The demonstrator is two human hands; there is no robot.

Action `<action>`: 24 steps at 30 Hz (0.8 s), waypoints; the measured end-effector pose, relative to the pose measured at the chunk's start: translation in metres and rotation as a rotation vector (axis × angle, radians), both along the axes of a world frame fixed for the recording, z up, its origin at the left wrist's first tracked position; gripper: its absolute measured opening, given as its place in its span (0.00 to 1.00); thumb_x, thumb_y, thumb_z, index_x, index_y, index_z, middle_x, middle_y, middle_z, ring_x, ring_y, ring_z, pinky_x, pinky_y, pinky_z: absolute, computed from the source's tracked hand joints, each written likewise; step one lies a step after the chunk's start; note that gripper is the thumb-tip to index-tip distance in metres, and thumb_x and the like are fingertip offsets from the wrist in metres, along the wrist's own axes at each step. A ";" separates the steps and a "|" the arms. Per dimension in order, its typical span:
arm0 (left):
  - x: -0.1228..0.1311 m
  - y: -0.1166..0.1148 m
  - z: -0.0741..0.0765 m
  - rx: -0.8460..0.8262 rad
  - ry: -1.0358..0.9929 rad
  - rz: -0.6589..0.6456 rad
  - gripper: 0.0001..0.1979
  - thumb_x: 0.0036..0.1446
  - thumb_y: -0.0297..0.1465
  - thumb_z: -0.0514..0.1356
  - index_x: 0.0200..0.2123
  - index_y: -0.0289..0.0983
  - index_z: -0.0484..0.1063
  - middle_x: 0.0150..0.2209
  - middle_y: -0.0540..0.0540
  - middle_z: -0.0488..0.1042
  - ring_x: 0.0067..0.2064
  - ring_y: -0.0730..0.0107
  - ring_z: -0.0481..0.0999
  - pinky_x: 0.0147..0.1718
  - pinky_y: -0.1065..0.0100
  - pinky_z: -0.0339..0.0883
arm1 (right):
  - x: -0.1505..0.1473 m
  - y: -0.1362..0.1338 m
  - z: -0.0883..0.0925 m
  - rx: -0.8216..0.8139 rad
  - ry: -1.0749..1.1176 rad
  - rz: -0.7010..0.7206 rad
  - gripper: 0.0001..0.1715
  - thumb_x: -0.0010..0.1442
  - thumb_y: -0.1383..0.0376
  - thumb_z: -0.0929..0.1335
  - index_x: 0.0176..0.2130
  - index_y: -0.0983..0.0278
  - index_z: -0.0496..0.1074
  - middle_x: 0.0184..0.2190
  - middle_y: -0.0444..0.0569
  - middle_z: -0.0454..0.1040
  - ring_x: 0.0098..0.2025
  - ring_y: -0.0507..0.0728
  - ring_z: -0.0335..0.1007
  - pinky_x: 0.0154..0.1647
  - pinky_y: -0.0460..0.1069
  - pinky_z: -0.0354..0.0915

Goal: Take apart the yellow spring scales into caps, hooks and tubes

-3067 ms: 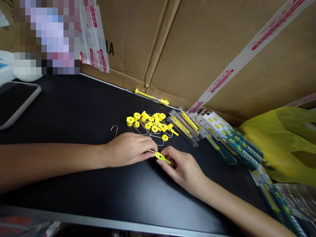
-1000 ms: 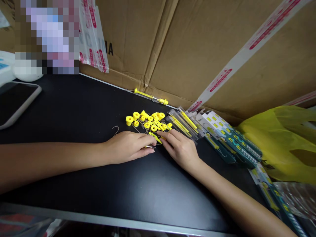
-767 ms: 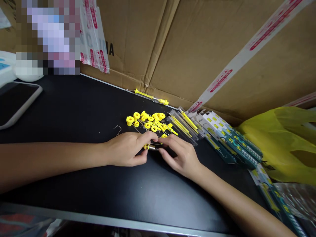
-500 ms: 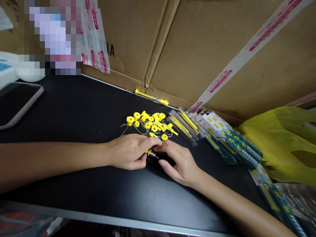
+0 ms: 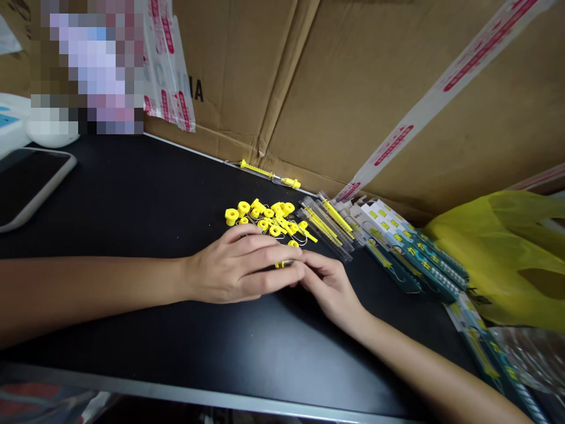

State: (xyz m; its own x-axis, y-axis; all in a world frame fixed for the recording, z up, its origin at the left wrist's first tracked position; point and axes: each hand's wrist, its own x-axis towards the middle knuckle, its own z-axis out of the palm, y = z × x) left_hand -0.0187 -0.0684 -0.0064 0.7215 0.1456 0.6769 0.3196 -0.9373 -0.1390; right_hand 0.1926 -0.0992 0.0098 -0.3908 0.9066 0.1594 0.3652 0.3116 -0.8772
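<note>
Between the fingers of my left hand (image 5: 247, 268) shows a small yellow and metal part (image 5: 285, 263), mostly hidden. My left fingers are closed round it, and their tips meet those of my right hand (image 5: 326, 282). The right fingertips are pinched together at the part's end; what they grip is hidden. Just beyond my left hand lies a loose pile of yellow plastic pieces (image 5: 267, 213) with metal hooks and springs. Beside the pile, to the right, are clear tubes (image 5: 324, 224) with yellow strips. A joined yellow piece with hooks (image 5: 260, 171) lies at the table's back edge.
The black table (image 5: 132, 200) backs onto a cardboard box (image 5: 375, 76). A phone (image 5: 35, 182) lies at the far left, near a white device (image 5: 15, 121). At the right are printed packages (image 5: 410, 253) and a yellow plastic bag (image 5: 494, 253).
My left hand has spread forward over the part and covers more of it and of the pile's near edge. My right fingertips have closed together and meet the left ones.
</note>
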 end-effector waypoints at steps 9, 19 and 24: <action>0.000 0.008 -0.005 -0.522 0.091 -0.175 0.16 0.62 0.39 0.50 0.47 0.38 0.67 0.26 0.51 0.70 0.26 0.75 0.69 0.24 0.72 0.58 | 0.010 -0.003 -0.005 0.055 0.226 -0.057 0.16 0.62 0.56 0.63 0.40 0.63 0.74 0.21 0.43 0.67 0.22 0.49 0.58 0.23 0.46 0.58; 0.003 0.011 -0.005 -1.100 -0.513 -0.319 0.15 0.66 0.37 0.44 0.39 0.33 0.64 0.35 0.46 0.66 0.28 0.78 0.64 0.27 0.74 0.62 | 0.005 0.000 -0.007 0.417 -0.213 0.161 0.08 0.59 0.67 0.66 0.39 0.65 0.73 0.28 0.49 0.71 0.29 0.53 0.65 0.31 0.48 0.64; 0.002 0.011 0.002 -0.840 -0.282 -0.321 0.13 0.64 0.30 0.43 0.28 0.36 0.61 0.29 0.46 0.67 0.33 0.71 0.67 0.38 0.67 0.63 | 0.009 0.000 -0.010 0.395 -0.299 0.200 0.12 0.59 0.64 0.66 0.45 0.64 0.69 0.33 0.50 0.71 0.35 0.54 0.66 0.37 0.50 0.65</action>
